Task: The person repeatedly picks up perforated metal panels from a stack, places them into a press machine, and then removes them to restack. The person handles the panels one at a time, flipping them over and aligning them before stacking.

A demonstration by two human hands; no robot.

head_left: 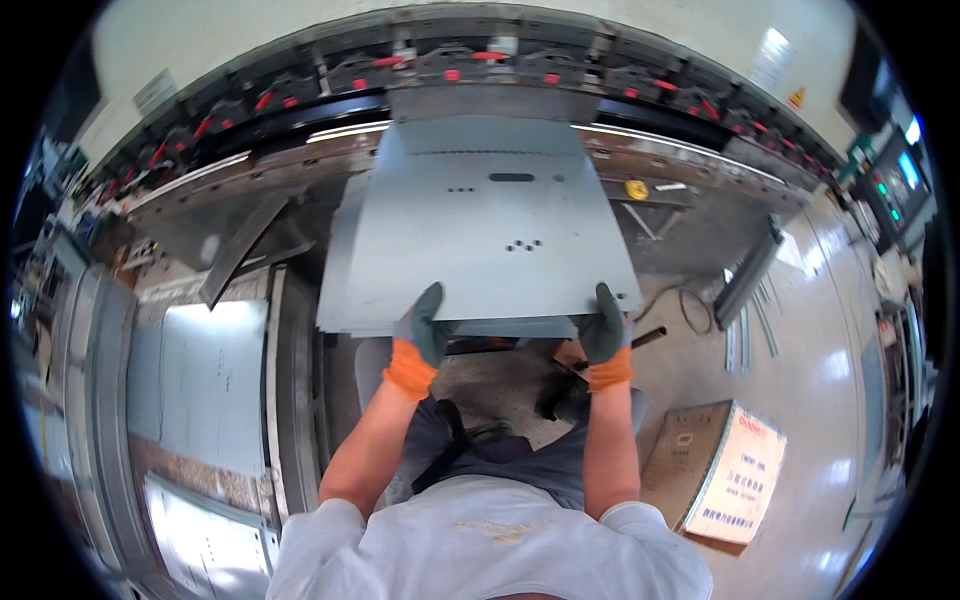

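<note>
Sheet metal [490, 225], a flat grey panel punched with a slot and small clusters of holes, lies level in front of a seated worker, its long axis running straight away from the person toward the press brake [480, 75]. The far edge of the panel points into the machine and sits under the dark upper beam with its row of red clamps; the near edge hangs over the worker's lap.

The left hand [422, 325], in a grey glove with an orange cuff, closes on the near edge toward the panel's left corner, thumb on top and fingers hidden underneath. The right hand [604, 325], gloved the same way, grips the near edge close to the right corner in the same manner. Both forearms reach up from the lower edge of the frame, roughly parallel and well apart.

More grey sheets [205, 385] lie stacked on a low stand at the worker's left, beside the machine bed. A cardboard box [725, 475] stands on the shiny floor at the right, near several thin metal strips [745, 335]. A control panel with lit screens [900, 175] stands at the far right.
</note>
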